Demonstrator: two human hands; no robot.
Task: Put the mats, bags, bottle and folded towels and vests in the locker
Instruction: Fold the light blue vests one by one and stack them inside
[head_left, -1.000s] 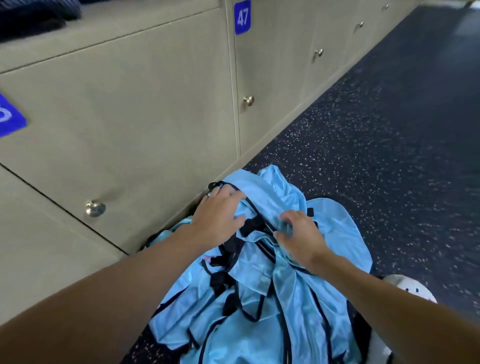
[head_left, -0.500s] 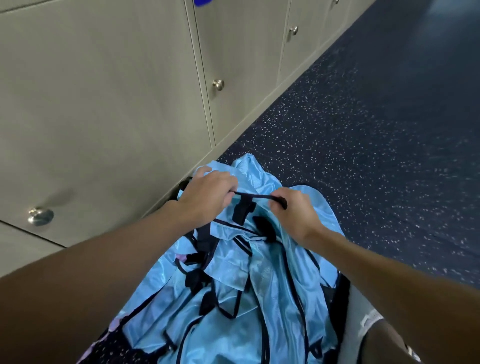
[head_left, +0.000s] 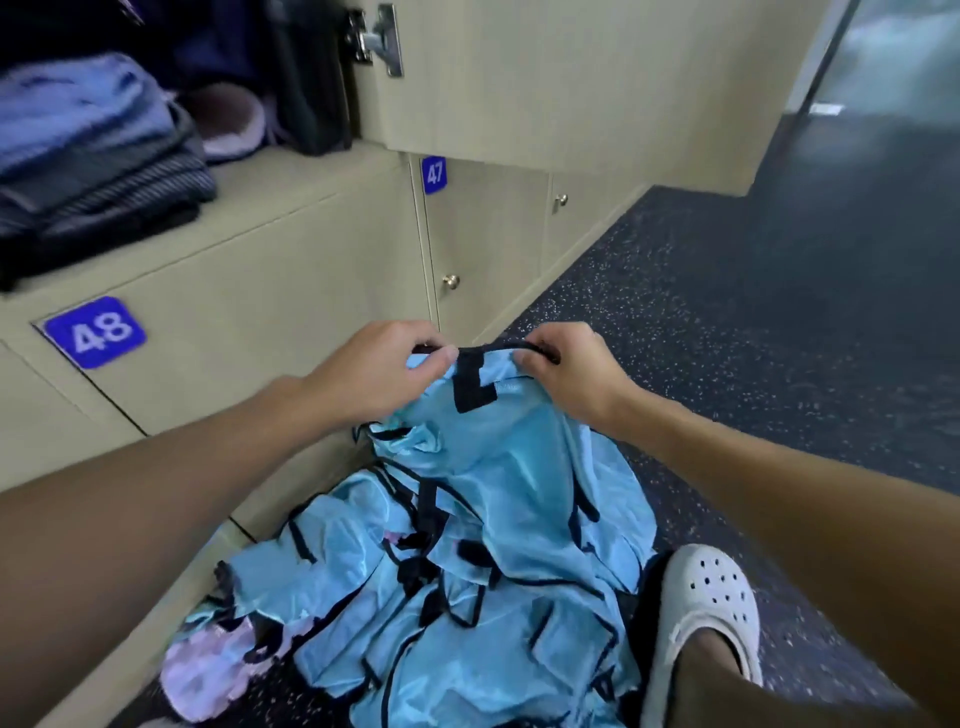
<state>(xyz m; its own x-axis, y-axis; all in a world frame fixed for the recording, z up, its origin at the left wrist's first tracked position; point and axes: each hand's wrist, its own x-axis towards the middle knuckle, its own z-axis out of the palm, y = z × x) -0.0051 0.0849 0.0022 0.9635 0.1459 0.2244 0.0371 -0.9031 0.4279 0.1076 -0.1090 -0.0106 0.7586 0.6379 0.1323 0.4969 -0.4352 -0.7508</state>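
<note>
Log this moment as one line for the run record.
vest: unfolded, top edge raised | left hand: pinches top edge | right hand: pinches top edge | vest pile: on floor | locker: open, folded towels inside

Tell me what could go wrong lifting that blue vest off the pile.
The left hand and right hand pinch the vest only by its black top edge; it may snag the tangled pile and drag others up. The pile lies beside the white shoe, so a step might trap it.
</note>
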